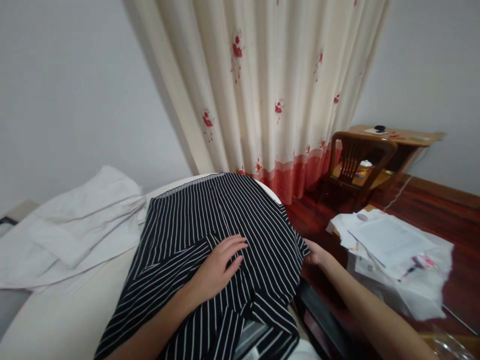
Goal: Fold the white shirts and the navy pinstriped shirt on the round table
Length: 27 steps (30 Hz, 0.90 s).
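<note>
A black garment with thin white stripes (210,220) lies spread over a rounded white surface (56,320). My left hand (219,267) rests flat on the garment's middle, fingers stretched out and pressing the cloth. My right hand (314,253) is at the garment's right edge, where its fingers close on the hem; the fingertips are partly hidden by the cloth.
A crumpled white garment (75,230) lies to the left. Papers and plastic (390,250) are piled at the right. A wooden chair (356,165) and a small desk (397,136) stand by the flowered curtain (262,85), on a dark red floor.
</note>
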Each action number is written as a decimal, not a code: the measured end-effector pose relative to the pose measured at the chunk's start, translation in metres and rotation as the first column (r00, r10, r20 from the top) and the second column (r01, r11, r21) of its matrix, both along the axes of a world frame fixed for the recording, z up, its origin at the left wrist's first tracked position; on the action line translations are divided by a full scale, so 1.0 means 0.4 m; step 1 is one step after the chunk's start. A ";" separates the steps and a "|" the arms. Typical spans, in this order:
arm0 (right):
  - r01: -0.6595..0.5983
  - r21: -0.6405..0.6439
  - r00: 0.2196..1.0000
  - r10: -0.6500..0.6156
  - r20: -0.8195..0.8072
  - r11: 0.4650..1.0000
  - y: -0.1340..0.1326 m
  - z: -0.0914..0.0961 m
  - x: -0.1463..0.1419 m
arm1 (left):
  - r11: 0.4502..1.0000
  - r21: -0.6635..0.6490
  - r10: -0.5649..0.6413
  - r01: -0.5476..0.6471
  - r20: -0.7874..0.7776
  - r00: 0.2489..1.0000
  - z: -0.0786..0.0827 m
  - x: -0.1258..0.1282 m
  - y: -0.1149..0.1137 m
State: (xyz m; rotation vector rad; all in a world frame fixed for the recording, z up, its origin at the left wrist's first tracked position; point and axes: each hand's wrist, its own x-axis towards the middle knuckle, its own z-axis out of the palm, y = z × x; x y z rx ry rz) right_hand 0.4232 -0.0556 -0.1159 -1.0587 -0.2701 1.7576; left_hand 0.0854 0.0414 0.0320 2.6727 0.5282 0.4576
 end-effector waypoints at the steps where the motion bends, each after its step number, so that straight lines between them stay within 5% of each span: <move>1: 0.033 0.003 0.999 -0.033 0.008 0.999 0.004 0.007 0.007 | 1.000 -0.009 0.005 -0.005 0.018 1.000 -0.013 -0.003 -0.002; 5: 0.226 0.031 0.968 -0.228 0.105 0.974 0.010 0.048 0.059 | 0.999 -0.039 -0.005 0.007 0.036 0.999 -0.049 -0.009 -0.012; 7: 0.381 0.090 0.890 -0.391 0.234 0.920 0.014 0.081 0.085 | 0.999 -0.043 -0.018 0.020 0.034 0.999 -0.058 -0.008 -0.014; 9: 0.507 0.213 0.731 -0.548 0.408 0.835 0.020 0.126 0.099 | 0.999 -0.045 -0.019 0.020 0.037 0.999 -0.062 -0.006 -0.013; 11: 0.517 0.427 0.476 -0.664 0.577 0.742 0.023 0.187 0.093 | 0.999 -0.048 -0.012 0.014 0.039 0.999 -0.064 -0.006 -0.013; 14: 0.172 0.712 0.000 -0.723 0.691 0.680 0.022 0.300 0.040 | 0.997 -0.071 -0.013 0.016 0.040 0.999 -0.064 -0.004 -0.016; 16: -0.156 0.697 -0.148 -0.715 0.684 0.700 0.019 0.374 -0.020 | 0.994 -0.111 -0.002 0.009 0.062 0.998 -0.064 -0.002 -0.020; 18: -0.472 0.559 -0.149 -0.686 0.712 0.682 0.017 0.431 -0.089 | 0.982 -0.177 0.082 -0.058 0.128 0.988 -0.065 0.001 -0.020; 21: -0.779 0.255 -0.152 -0.568 0.809 0.572 0.016 0.471 -0.176 | 0.910 -0.329 0.348 -0.253 0.275 0.896 -0.073 -0.003 -0.004; 24: -0.859 0.062 -0.212 -0.464 0.860 0.508 0.007 0.463 -0.217 | 0.803 -0.506 0.518 -0.315 0.332 0.788 -0.084 -0.020 0.023; 27: -0.836 0.047 -0.227 -0.423 0.877 0.547 -0.016 0.429 -0.213 | 0.684 -0.688 0.616 -0.242 0.368 0.696 -0.091 -0.031 0.041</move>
